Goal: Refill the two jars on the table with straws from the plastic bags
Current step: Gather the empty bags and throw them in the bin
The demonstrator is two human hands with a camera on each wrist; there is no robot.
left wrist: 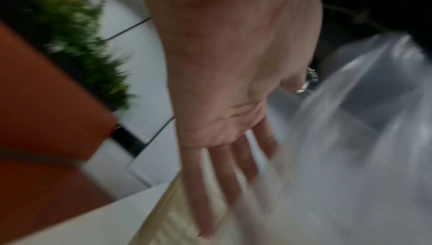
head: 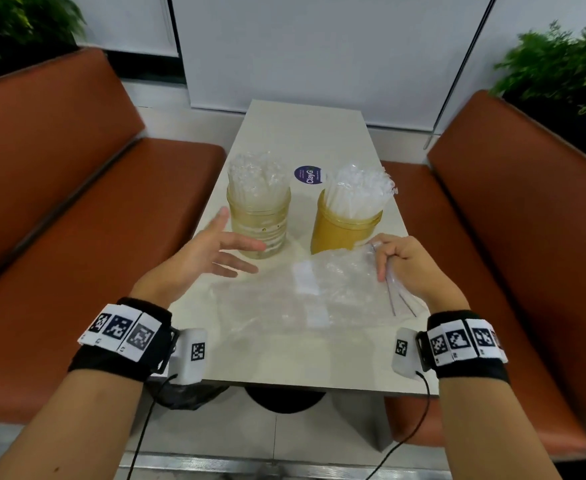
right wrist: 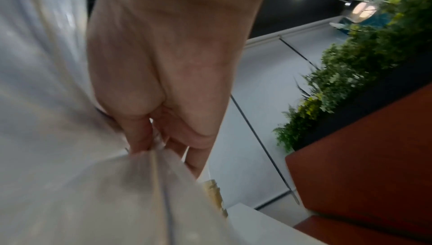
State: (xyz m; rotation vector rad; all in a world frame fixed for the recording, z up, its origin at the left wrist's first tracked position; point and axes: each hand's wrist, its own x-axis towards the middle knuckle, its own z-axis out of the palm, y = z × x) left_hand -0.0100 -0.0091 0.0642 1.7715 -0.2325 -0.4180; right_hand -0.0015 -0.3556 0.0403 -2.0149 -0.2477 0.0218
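Right hand (head: 410,263): fingers curled, pinching the crinkled edge of a clear, limp plastic bag (head: 322,292) that lies flat on the pale table (head: 305,133); left hand (head: 199,259): fingers straight and spread, holding nothing, just beside the left jar (head: 259,221). Left jar, cylindrical and translucent yellowish; right jar (head: 345,225), opaque amber. Both stand upright beyond the bag, each packed with upright, clear-wrapped straws (head: 357,188).
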